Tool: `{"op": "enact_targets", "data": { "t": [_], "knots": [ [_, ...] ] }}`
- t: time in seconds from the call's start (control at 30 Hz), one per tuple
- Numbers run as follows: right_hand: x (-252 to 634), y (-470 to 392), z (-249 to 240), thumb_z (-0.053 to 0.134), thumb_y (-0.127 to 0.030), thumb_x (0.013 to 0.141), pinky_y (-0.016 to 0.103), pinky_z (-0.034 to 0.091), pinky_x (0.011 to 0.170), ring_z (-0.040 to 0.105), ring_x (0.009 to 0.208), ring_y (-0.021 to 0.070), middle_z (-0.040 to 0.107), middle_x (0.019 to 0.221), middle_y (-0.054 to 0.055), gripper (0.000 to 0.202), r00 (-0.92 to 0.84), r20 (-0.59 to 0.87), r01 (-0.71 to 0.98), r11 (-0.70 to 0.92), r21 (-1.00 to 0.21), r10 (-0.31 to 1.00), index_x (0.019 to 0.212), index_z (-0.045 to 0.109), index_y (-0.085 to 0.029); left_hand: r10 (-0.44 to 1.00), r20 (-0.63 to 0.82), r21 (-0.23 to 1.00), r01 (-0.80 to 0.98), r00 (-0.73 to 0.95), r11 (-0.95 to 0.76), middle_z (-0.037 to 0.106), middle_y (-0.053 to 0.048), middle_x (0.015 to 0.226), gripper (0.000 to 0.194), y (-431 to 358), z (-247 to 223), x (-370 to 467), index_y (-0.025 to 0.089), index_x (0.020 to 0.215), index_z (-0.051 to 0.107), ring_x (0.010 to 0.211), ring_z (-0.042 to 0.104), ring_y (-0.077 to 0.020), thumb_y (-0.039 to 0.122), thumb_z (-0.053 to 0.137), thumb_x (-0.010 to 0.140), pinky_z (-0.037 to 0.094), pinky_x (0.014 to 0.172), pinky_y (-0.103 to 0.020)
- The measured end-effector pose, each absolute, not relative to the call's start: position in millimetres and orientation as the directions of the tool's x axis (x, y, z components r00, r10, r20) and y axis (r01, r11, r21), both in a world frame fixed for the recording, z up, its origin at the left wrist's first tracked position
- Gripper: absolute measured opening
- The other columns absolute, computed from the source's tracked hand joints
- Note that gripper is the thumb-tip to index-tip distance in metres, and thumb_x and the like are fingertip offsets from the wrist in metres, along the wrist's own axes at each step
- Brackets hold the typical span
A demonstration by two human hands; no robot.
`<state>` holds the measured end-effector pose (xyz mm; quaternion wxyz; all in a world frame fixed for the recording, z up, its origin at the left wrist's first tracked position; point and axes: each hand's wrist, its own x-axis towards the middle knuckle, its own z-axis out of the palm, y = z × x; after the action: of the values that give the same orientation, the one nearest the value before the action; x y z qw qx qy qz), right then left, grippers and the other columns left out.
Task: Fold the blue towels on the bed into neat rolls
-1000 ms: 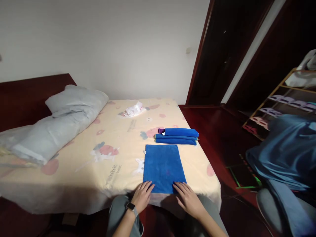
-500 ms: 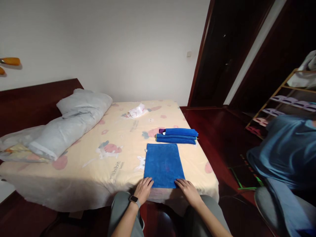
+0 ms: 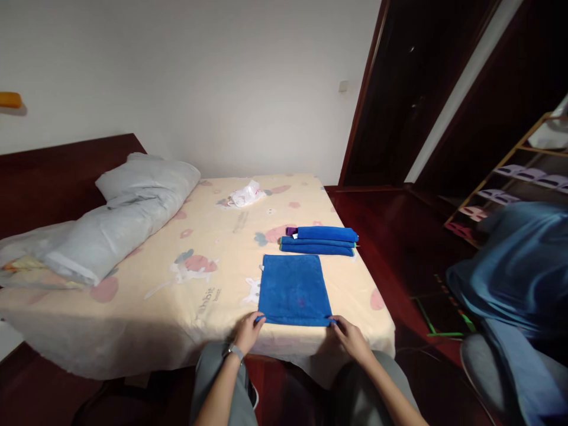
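Note:
A blue cloth (image 3: 293, 289) lies spread on the bed, its near edge turned up in a narrow fold. At the near left corner my left hand (image 3: 249, 331) pinches the cloth, and a watch band circles that wrist. My right hand (image 3: 350, 336) grips the near right corner between thumb and fingers. Just beyond the cloth, blue rolled or folded cloths (image 3: 317, 245) lie side by side, one showing a purple end (image 3: 291, 231). A small white tag sticks out at the spread cloth's left edge.
The bed (image 3: 177, 319) has a patterned cream sheet. A grey quilt (image 3: 133, 207) lies at the left and a white plastic bag (image 3: 247, 194) toward the back. At the right are a slipper rack (image 3: 510, 157) and a chair draped with blue fabric (image 3: 519, 266).
Both hands have gone from resting flat on the near corners to pinching them. The cloth's near edge has been lifted and turned slightly away from me. The view has shifted a little.

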<state>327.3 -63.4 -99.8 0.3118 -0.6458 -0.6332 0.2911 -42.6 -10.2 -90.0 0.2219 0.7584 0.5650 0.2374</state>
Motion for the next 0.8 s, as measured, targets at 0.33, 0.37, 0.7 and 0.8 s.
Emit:
{"op": "enact_targets", "data": {
  "t": [0.33, 0.37, 0.7, 0.8],
  "knots": [
    [326.6, -48.5, -113.8, 0.034, -0.050, 0.092, 0.034, 0.055, 0.075, 0.072, 0.086, 0.0248, 0.076, 0.093, 0.007, 0.045, 0.179, 0.011, 0.674, -0.114, -0.730, 0.984, 0.097, 0.070, -0.022, 0.995, 0.065, 0.547, 0.832, 0.071, -0.095, 0.074, -0.004, 0.088, 0.020, 5.6, -96.4, -38.6, 0.022, 0.101, 0.068, 0.087, 0.069, -0.0192, 0.035, 0.056, 0.093, 0.048, 0.079, -0.029],
    [326.1, -48.4, -113.5, 0.034, -0.049, 0.092, 0.034, 0.055, 0.074, 0.072, 0.085, 0.0248, 0.076, 0.092, 0.007, 0.045, 0.181, 0.022, 0.690, -0.111, -0.715, 0.983, 0.097, 0.070, -0.023, 0.996, 0.068, 0.533, 0.841, 0.065, -0.092, 0.074, -0.004, 0.089, 0.018, 5.5, -95.3, -38.6, 0.022, 0.101, 0.068, 0.090, 0.069, -0.0196, 0.034, 0.057, 0.093, 0.048, 0.080, -0.029],
    [315.2, -51.5, -108.1, 0.038, -0.036, 0.095, 0.038, 0.049, 0.078, 0.068, 0.090, 0.0281, 0.074, 0.095, 0.011, 0.037, 0.146, 0.100, 0.875, -0.082, -0.477, 0.984, 0.108, 0.069, -0.020, 0.992, 0.100, 0.425, 0.897, 0.081, -0.116, 0.073, -0.005, 0.104, 0.020, 3.0, -92.3, -31.3, 0.023, 0.113, 0.060, 0.102, 0.067, -0.0206, 0.027, 0.046, 0.099, 0.044, 0.087, -0.033],
    [314.6, -53.8, -107.2, 0.043, -0.039, 0.096, 0.040, 0.048, 0.082, 0.065, 0.095, 0.0298, 0.073, 0.102, 0.010, 0.033, 0.093, 0.103, 0.902, -0.040, -0.430, 0.990, 0.110, 0.068, -0.022, 0.987, 0.103, 0.396, 0.905, 0.122, -0.153, 0.072, -0.004, 0.101, 0.019, 1.4, -90.1, -30.3, 0.023, 0.112, 0.059, 0.101, 0.066, -0.0209, 0.026, 0.047, 0.098, 0.044, 0.087, -0.034]
  ]
}}
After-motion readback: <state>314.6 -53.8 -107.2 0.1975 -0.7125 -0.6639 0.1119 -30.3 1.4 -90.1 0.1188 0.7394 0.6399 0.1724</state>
